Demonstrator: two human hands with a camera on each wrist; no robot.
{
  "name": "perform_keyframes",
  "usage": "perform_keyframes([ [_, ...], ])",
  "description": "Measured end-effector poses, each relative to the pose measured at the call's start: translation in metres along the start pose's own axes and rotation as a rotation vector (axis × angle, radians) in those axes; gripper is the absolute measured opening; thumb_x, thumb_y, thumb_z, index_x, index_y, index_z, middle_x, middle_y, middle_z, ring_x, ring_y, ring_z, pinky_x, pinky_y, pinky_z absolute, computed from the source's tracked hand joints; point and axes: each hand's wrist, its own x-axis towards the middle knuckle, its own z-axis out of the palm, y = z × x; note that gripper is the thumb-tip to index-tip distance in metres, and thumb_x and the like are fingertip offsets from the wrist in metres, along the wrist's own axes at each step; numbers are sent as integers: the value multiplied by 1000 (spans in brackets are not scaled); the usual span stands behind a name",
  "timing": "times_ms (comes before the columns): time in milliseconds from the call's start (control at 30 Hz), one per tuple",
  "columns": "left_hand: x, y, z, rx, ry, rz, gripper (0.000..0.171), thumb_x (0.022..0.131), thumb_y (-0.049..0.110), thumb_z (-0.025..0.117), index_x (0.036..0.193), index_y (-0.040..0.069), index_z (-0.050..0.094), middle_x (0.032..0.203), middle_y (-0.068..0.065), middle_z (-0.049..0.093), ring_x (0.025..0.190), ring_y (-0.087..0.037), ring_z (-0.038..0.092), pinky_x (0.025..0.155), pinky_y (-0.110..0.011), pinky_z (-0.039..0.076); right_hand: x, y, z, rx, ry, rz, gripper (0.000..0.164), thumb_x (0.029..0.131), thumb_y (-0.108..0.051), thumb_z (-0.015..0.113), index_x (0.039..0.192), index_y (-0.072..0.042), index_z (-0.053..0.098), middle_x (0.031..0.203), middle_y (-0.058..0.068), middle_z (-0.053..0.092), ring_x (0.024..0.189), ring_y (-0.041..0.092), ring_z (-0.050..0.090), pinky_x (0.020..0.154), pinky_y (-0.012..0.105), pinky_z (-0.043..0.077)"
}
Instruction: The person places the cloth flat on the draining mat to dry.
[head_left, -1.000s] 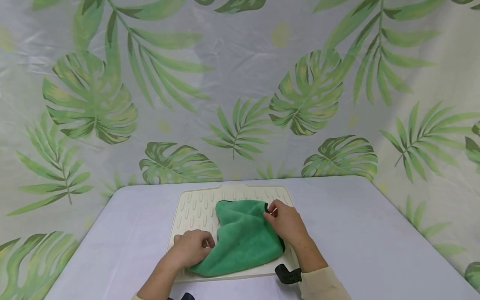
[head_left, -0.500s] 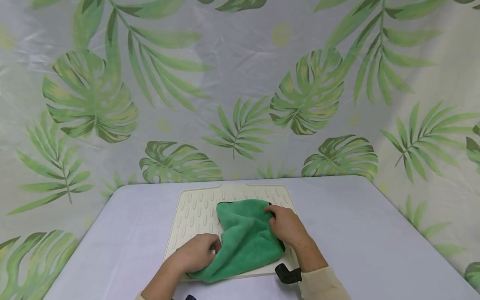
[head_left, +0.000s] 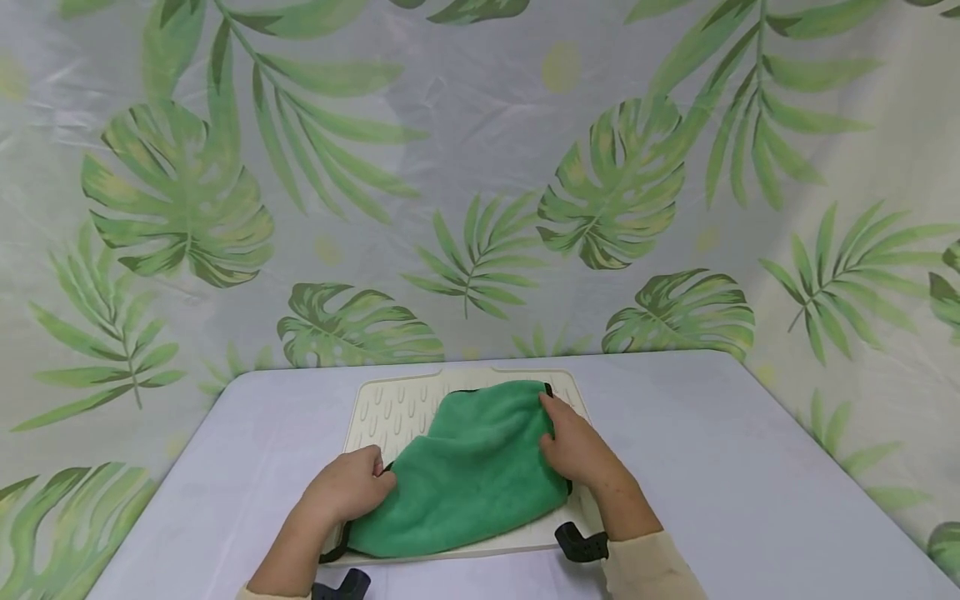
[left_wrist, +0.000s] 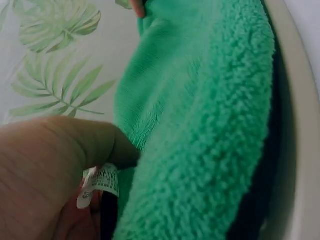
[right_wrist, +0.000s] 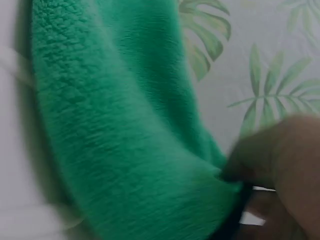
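Note:
A green fluffy towel [head_left: 472, 475] with dark edging lies over a cream ribbed mat [head_left: 386, 408] in the head view, its middle rumpled. My left hand [head_left: 348, 486] pinches its left edge between thumb and fingers. Close up in the left wrist view, a small white printed tag [left_wrist: 104, 184] sticks out beside that thumb. On the opposite side, my right hand [head_left: 579, 446] grips the right edge, with the thumb on the green pile in the right wrist view. The fingers beneath the cloth are partly hidden in both wrist views.
The mat rests on a table with a white cover [head_left: 712, 483]. Behind it hangs a leaf-patterned curtain [head_left: 495, 167]. A black wrist mount [head_left: 345, 585] sits at the left wrist, another black mount [head_left: 581, 543] at the right.
My left hand has moved left and drawn the towel's left side out over the mat. The far right corner has shifted slightly away, and the towel lies wider and flatter.

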Motion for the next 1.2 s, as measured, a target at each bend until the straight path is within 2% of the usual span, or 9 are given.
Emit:
perform_keyframes([
  [200,2,1,2,26,8,0,30,97,19,61,70,13,51,60,-2,47,54,-16,44,51,-29,33,-8,-8,-8,-27,-197,60,75,93,-16,66,160,-12,34,150,24,53,121,37,63,94,54,51],
  [333,1,2,4,30,27,-5,32,100,19,61,70,13,52,60,-2,49,54,-16,45,51,-29,34,-14,-12,-16,-69,-302,117,81,82,-15,69,158,-16,39,141,16,61,96,24,63,79,44,50],
  [467,0,1,1,55,44,-18,24,98,14,59,75,11,55,64,-3,53,57,-17,49,52,-29,37,-15,-13,-16,6,-285,66,77,85,-3,61,158,-18,39,105,9,71,64,16,49,59,32,42],
  [567,0,-2,-2,66,47,-28,17,94,11,57,77,10,56,66,-4,55,59,-18,50,53,-30,37,-13,-11,-13,17,-205,11,69,93,2,53,158,-17,38,64,0,55,47,12,33,50,27,33],
  [633,1,-3,-3,53,41,-36,17,94,12,55,77,10,55,66,-4,54,59,-18,50,53,-30,37,-12,-8,-11,-25,-150,-7,63,98,1,50,157,-16,38,53,-2,41,46,11,31,49,27,31],
  [833,7,-7,-4,-122,45,-107,24,100,20,47,79,9,50,68,-5,49,59,-17,46,51,-30,36,-9,-3,-11,-92,-71,12,60,98,4,46,156,-14,41,63,6,57,58,17,50,61,32,42],
  [967,9,-10,-4,-223,66,-136,22,100,22,48,83,9,50,71,-6,51,62,-18,49,53,-30,39,-8,0,-12,-97,-74,41,56,98,3,47,153,-10,45,103,19,74,86,26,67,76,42,53],
  [1067,10,-11,-3,-226,84,-117,13,96,17,56,86,8,51,75,-6,54,66,-19,52,55,-30,40,-6,3,-10,-86,-78,47,52,98,-1,51,150,-7,48,132,24,66,115,38,65,93,53,54],
  [1200,13,-8,5,-232,111,-70,12,92,11,61,101,4,56,91,-10,65,80,-21,60,64,-33,48,-1,8,-3,-51,-20,26,46,101,-10,58,147,-4,51,138,26,61,128,47,57,102,60,49],
])
